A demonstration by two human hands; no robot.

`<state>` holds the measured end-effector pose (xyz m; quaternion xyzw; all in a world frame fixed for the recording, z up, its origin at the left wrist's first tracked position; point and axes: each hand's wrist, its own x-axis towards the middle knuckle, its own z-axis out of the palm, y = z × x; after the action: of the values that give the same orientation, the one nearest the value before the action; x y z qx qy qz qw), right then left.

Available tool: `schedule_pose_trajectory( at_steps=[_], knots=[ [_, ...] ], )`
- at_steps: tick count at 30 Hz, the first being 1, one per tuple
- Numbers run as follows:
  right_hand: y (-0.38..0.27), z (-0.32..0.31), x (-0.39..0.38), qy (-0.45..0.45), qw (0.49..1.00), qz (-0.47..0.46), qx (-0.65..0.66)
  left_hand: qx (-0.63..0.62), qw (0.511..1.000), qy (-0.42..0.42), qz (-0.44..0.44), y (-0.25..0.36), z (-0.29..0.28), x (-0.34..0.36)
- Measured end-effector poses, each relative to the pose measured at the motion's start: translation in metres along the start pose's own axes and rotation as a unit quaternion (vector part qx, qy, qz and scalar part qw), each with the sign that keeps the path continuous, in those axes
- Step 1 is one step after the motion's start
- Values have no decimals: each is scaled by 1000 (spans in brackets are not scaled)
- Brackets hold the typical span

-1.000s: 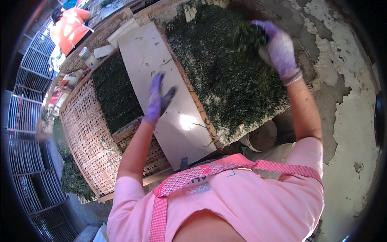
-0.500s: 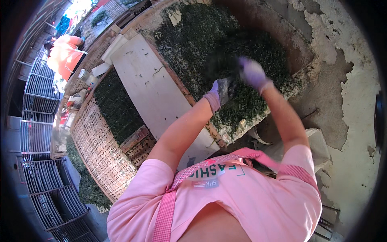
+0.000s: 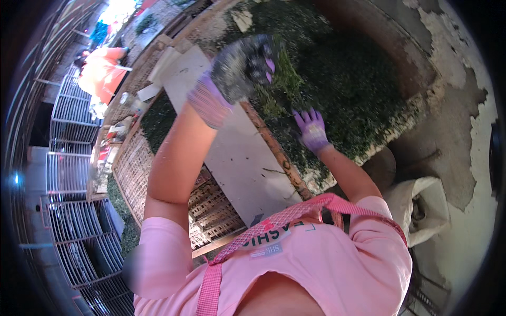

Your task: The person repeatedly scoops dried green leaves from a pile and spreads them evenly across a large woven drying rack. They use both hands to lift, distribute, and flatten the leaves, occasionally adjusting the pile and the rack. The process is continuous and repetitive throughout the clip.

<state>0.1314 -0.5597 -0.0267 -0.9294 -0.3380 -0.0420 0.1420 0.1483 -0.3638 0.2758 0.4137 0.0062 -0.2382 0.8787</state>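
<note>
The left hand [image 3: 234, 71] clutches one green clump [image 3: 283, 79]; apart from it, the right hand [image 3: 312, 131] lies splayed on one dark-green heap [image 3: 348, 79]. Brown worktop [image 3: 390, 52], one pale board [image 3: 232, 158], one other person [image 3: 103, 73] near metal racks [image 3: 75, 145].

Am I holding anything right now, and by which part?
Your left hand seems to hold a loose clump of greens by its left edge. Your right hand is at the heap; its grip can't be told.
</note>
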Motion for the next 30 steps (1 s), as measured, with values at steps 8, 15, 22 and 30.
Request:
schedule_pose_trajectory(
  at_steps=[8, 15, 22, 30],
  knots=[
    [47, 59, -8, -31, 986, 69, 147, 116, 977, -132, 121, 46, 17, -39],
    [-36, -199, 90, 68, 941, -71, 324, 120, 981, 70, 133, -85, -68, -25],
    [0, -172, 124, 137, 942, -66, 300, -149, 988, 42, 21, -206, -117, 88],
    [8, -55, -30, -1, 997, -68, 47, -245, 967, 60, 26, -171, -116, 56]
  ],
)
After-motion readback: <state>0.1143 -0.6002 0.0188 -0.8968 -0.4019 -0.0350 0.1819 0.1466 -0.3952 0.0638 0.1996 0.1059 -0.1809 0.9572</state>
